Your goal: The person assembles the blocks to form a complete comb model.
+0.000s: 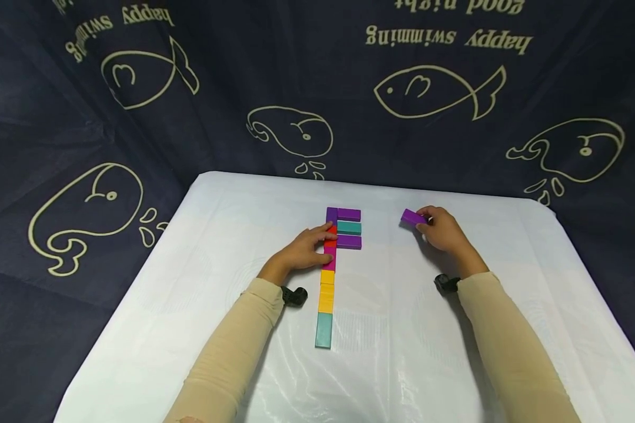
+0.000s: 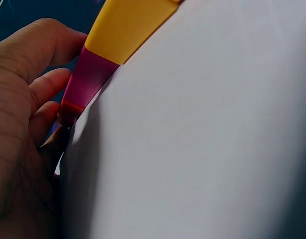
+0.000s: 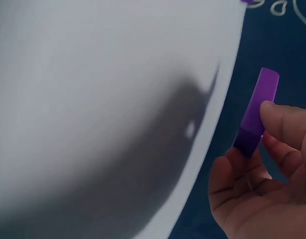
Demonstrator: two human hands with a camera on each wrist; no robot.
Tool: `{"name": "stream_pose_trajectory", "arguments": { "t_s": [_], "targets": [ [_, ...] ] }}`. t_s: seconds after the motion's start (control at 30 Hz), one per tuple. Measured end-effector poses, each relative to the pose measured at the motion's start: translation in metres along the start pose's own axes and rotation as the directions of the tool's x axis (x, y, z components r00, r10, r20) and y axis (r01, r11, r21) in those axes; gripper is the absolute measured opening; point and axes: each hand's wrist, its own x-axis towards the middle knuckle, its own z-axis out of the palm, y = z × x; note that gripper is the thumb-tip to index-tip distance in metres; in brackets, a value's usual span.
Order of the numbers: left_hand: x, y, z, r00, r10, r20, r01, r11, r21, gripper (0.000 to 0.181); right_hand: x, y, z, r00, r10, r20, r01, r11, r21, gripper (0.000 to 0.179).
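My right hand (image 1: 443,230) pinches a purple block (image 1: 413,218) at one end, above the far right part of the table. In the right wrist view the thumb (image 3: 282,119) presses on the side of that block. My left hand (image 1: 301,249) lies along the left of a column of blocks, its fingertips on a red block (image 1: 330,242) and a magenta block (image 1: 329,264). A dark purple block (image 1: 331,214) tops the column. Below the magenta one follow yellow blocks (image 1: 326,298) and a teal block (image 1: 324,330).
Right of the column's upper part, short rows stick out: a purple block (image 1: 349,215), a teal block (image 1: 349,228) and another purple block (image 1: 349,242). All lie on a white-covered table (image 1: 428,352). Behind it hangs a dark cloth (image 1: 349,141) with fish and whale drawings.
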Motion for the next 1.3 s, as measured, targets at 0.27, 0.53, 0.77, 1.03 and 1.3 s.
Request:
{"name": "stream_pose_trajectory", "arguments": {
  "t_s": [0.27, 0.53, 0.77, 1.03, 1.3],
  "targets": [
    [0.001, 0.001, -0.002, 1.0, 0.022, -0.009, -0.023, 1.0, -0.019, 0.055, -0.016, -0.031, 0.013, 0.997, -0.08, 0.017, 0.08, 0.997, 0.018, 0.033],
    [0.001, 0.001, -0.003, 1.0, 0.028, -0.007, -0.028, 1.0, -0.007, 0.054, -0.029, -0.06, 0.031, 0.99, -0.132, 0.043, 0.13, 0.991, 0.035, 0.028],
    [0.001, 0.001, -0.003, 1.0, 0.024, -0.006, -0.024, 1.0, 0.002, 0.054, -0.037, -0.079, 0.047, 0.983, -0.167, 0.074, 0.164, 0.985, 0.05, 0.027],
    [0.001, 0.0, -0.001, 1.0, 0.013, -0.005, -0.013, 1.0, 0.0, 0.054, -0.042, -0.091, 0.061, 0.977, -0.186, 0.107, 0.182, 0.982, 0.043, 0.029],
    [0.0, -0.001, 0.0, 1.0, 0.029, -0.008, -0.029, 0.999, 0.013, 0.053, -0.044, -0.1, 0.071, 0.965, -0.228, 0.133, 0.229, 0.973, 0.003, 0.03]
  ]
}}
